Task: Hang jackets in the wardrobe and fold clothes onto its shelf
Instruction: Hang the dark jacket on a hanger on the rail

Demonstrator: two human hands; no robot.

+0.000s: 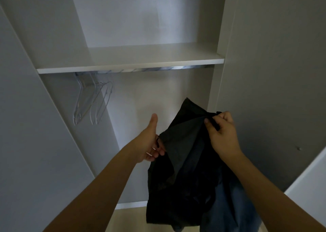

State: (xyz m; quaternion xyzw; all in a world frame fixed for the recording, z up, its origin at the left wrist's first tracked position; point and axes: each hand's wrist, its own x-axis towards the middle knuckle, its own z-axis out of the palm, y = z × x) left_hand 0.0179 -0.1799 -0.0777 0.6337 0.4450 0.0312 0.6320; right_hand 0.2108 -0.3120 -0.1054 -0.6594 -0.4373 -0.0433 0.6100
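Head view: dark jacket (185,161) held before the open wardrobe (247,55).
My right hand (222,131) pinches its upper edge; my left hand (150,143), thumb raised, grips its side. Shelf (130,65) and clear hangers (93,101) lie above left.

Dim, greyish light fills the room. Pale wood-look floor (127,217) shows at the bottom. A plain grey wall (282,73) stands right.
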